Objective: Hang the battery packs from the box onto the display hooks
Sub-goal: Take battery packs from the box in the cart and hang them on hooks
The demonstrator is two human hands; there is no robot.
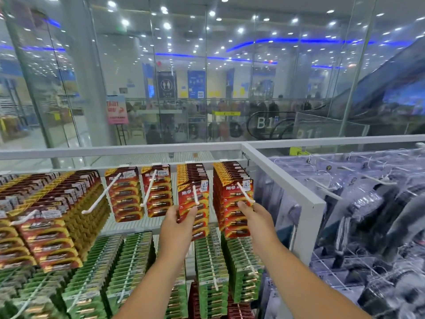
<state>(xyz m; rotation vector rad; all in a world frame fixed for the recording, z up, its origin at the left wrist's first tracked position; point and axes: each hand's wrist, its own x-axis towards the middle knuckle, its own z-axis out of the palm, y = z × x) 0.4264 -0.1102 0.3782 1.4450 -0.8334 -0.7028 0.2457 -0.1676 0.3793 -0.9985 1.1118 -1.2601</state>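
Starting at the far left, I see the upper-row hooks loaded almost to their tips with red battery packs point(43, 217); that stretch looks finished to me. Next along, two white hooks point(101, 196) carry only short stacks pushed to the back, with most of each rod bare, so I judge these still need filling. Below them the green packs point(128, 261) hang in full rows and seem to need nothing.

In the middle, my left hand point(177, 223) is pinched on the lower left edge of the front pack of the third stack point(194, 199), thumb in front and fingers behind; the pack is already threaded on its hook point(195, 194), whose tip shows in front of the card. I read this as seating or straightening a pack just hung, though I cannot tell whether I am still pushing it back.

To the right, my right hand point(249, 209) is closed at the front of the fourth stack point(232, 196), right by the tip of that hook point(246, 194). Whether it grips the front card, the hook end or both, I cannot tell.

These two right-hand stacks are fuller than the pair beside them. The supply box is out of view, so I cannot say how many packs remain. Further right, past the white frame point(296, 187), hang clear-bagged goods point(368, 203), not part of this job.
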